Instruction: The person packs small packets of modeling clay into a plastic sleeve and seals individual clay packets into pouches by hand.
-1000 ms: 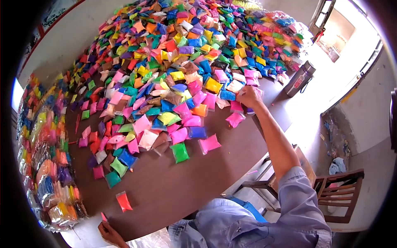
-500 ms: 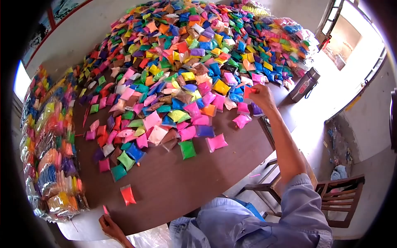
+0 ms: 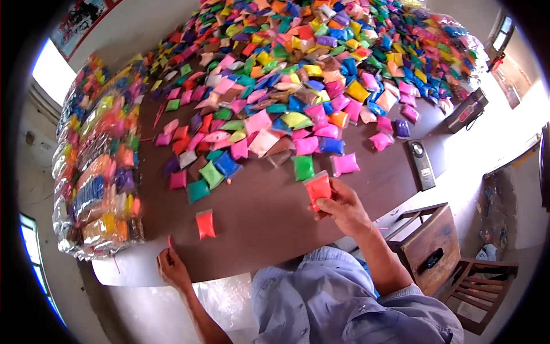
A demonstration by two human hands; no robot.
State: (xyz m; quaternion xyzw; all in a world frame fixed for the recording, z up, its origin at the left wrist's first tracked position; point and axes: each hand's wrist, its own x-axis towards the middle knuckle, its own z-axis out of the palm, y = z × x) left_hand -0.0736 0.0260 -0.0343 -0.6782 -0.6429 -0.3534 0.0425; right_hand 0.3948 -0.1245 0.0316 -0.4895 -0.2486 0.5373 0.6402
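My right hand (image 3: 344, 209) is closed on a coral-red packet (image 3: 318, 189), a small plastic bag, held over the front of the brown table. At the table's near left edge my left hand (image 3: 173, 268) pinches a thin pink-red strip (image 3: 169, 242); its exact kind is too small to tell. Another red packet (image 3: 205, 224) lies on the tabletop between my hands. Beyond my right hand are a green packet (image 3: 304, 168) and a pink packet (image 3: 345, 164), at the front of a large heap of colourful packets (image 3: 269, 74).
Clear bags full of packets (image 3: 94, 183) are stacked along the left side of the table (image 3: 258, 229). A flask (image 3: 467, 110) and a grey-and-black device (image 3: 421, 166) are near the right edge. A wooden stool (image 3: 427, 246) and a chair (image 3: 481, 292) stand at right.
My right hand has drawn back from the heap's right side towards me, bringing the red packet. My left hand still pinches the strip. The camera view has shifted.
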